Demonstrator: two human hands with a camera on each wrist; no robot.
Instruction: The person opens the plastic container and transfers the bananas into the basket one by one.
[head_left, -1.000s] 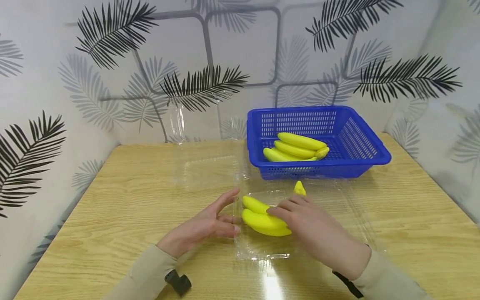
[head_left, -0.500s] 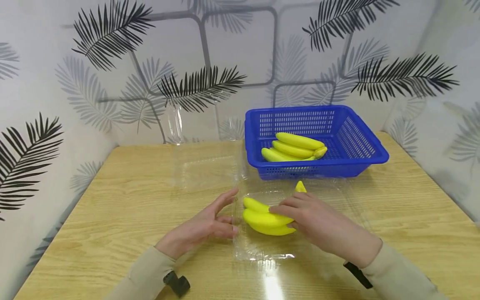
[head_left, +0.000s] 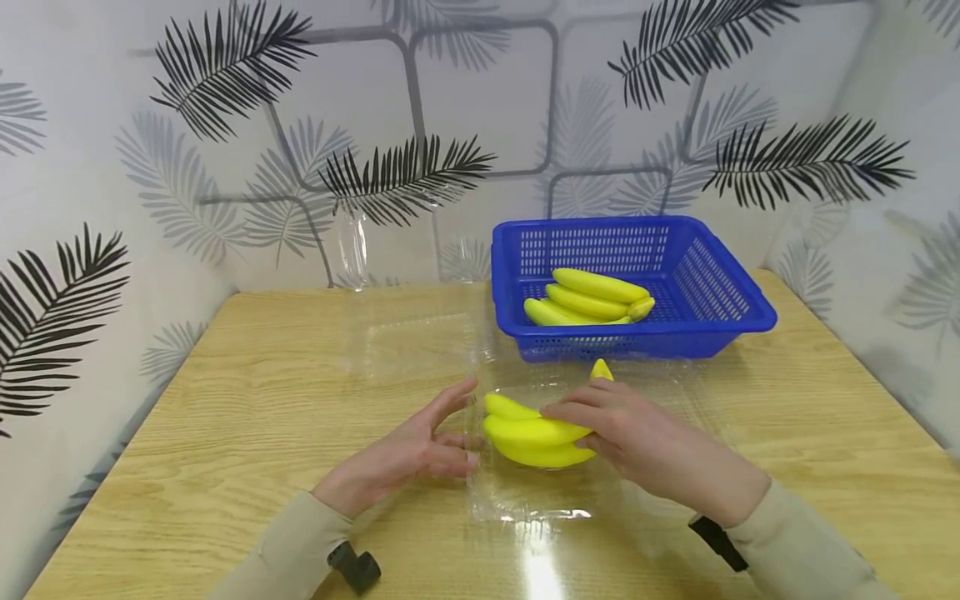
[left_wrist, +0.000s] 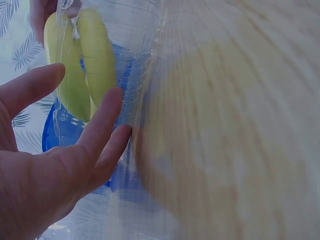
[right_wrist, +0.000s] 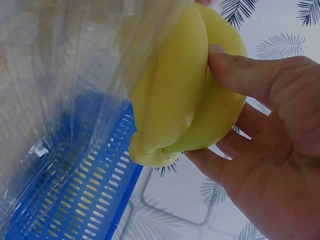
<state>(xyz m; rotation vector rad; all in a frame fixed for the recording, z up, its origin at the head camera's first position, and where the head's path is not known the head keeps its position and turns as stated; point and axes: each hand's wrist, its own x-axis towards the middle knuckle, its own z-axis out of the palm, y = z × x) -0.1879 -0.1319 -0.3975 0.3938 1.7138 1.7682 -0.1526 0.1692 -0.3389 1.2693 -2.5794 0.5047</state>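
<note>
A bunch of yellow bananas [head_left: 536, 442] lies inside a clear plastic clamshell box [head_left: 525, 510], whose lid [head_left: 408, 333] stands folded back at the left. My right hand [head_left: 652, 442] grips the bunch at its right part; in the right wrist view the thumb [right_wrist: 240, 72] presses on one banana and the other fingers curl behind. A yellow tip [head_left: 601, 370] shows past the knuckles. At the box's left wall is my left hand [head_left: 408, 458], its fingers spread and fairly straight; in the left wrist view the fingertips [left_wrist: 116, 97] are at the clear wall.
Behind the box stands a blue slotted basket [head_left: 720, 321] with more bananas [head_left: 600, 287] in it. The wooden table [head_left: 285, 367] reaches to a leaf-patterned wall [head_left: 480, 100] at the back and sides.
My right hand has shifted slightly right, and the bananas under it have turned a little and settled in the box. The left hand has stayed at the box's left wall.
</note>
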